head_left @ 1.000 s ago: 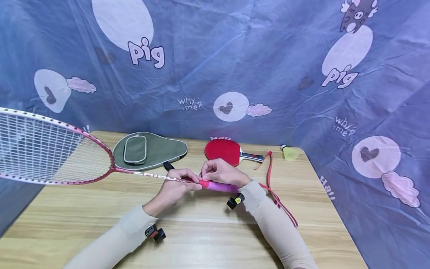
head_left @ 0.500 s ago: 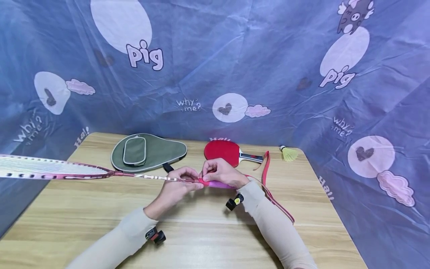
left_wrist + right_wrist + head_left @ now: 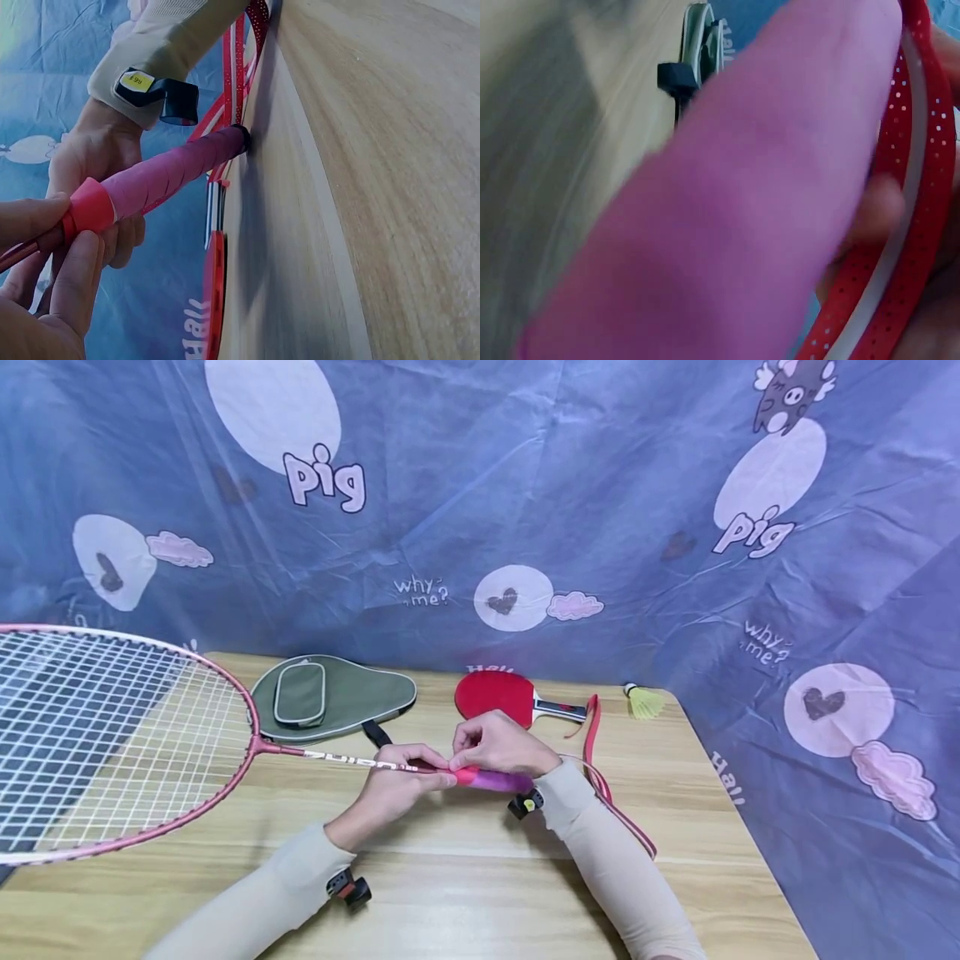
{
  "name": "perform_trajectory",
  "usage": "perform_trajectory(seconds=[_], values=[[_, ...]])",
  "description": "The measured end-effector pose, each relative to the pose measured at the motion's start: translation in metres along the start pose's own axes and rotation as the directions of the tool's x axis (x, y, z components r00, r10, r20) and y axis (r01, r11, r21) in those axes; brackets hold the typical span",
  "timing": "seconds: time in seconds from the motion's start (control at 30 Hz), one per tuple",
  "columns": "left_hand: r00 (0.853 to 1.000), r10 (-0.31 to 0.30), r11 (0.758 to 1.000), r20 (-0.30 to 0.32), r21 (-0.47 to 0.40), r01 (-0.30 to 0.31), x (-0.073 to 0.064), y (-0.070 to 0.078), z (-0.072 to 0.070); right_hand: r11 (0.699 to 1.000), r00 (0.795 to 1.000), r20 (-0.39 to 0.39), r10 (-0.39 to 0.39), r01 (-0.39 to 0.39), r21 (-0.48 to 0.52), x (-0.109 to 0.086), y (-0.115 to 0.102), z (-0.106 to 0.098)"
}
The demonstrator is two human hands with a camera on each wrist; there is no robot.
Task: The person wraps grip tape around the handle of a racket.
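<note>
A badminton racket (image 3: 258, 743) points left across the head view, its strung face turned toward the camera. Its handle (image 3: 172, 172) is wrapped in purple-pink grip, with a red band (image 3: 91, 206) at the top end. My left hand (image 3: 390, 789) pinches the racket where shaft and handle meet, thumb and finger at the red band. Just beyond it, my right hand (image 3: 498, 747) holds perforated red grip tape (image 3: 922, 187) close against the handle top. The tape's loose length trails behind the right wrist onto the table.
Along the back of the wooden table (image 3: 450, 893) lie a green paddle case (image 3: 367, 689), a red table tennis paddle (image 3: 495, 693) and a yellow shuttlecock (image 3: 645, 702). Blue printed cloth (image 3: 600, 510) hangs behind. The racket head reaches past the left table edge.
The racket has rolled about its shaft, from tilted through nearly edge-on to its face showing broadly. Both hands stay near the handle top, and the tape shifts slightly.
</note>
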State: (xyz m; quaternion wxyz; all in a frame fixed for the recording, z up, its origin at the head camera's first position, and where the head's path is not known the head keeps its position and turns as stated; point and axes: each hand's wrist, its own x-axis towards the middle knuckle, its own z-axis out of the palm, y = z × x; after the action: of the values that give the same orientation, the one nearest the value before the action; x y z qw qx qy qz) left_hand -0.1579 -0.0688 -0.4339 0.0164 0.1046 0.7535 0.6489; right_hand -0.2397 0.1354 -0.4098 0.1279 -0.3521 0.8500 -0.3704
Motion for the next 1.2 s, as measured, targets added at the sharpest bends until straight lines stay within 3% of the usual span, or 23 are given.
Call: perform_trajectory(seconds=[0.13, 0.33, 0.43, 0.6, 0.97, 1.2], values=[[1.0, 0.008, 1.0, 0.0, -0.004, -0.008, -0.001, 0.001, 0.0, 0.999, 0.999, 0.027, -0.022, 0.022, -0.022, 0.0, 0.001, -0.001], [0.999, 0.011, 1.0, 0.037, -0.022, -0.01, -0.001, 0.003, -0.001, 0.985, 0.986, 0.136, -0.1, 0.078, 0.157, -0.003, 0.004, -0.007], [0.999, 0.007, 1.0, 0.039, -0.01, -0.006, -0.001, 0.002, -0.002, 0.98, 0.983, 0.154, -0.099, 0.069, 0.188, -0.005, 0.003, -0.01], [0.999, 0.003, 1.0, 0.042, -0.009, -0.002, 0.001, 0.001, -0.004, 0.992, 0.99, 0.136, -0.041, 0.024, 0.122, -0.005, 0.002, -0.011], [0.996, 0.057, 0.997, 0.064, -0.061, -0.053, 0.004, -0.003, -0.008, 0.998, 0.998, 0.048, 0.052, -0.053, 0.031, -0.001, 0.006, -0.005], [0.995, 0.086, 0.993, 0.059, -0.084, -0.081, 0.005, -0.007, -0.011, 0.988, 0.998, 0.048, 0.033, -0.04, 0.15, 0.005, 0.011, 0.001]])
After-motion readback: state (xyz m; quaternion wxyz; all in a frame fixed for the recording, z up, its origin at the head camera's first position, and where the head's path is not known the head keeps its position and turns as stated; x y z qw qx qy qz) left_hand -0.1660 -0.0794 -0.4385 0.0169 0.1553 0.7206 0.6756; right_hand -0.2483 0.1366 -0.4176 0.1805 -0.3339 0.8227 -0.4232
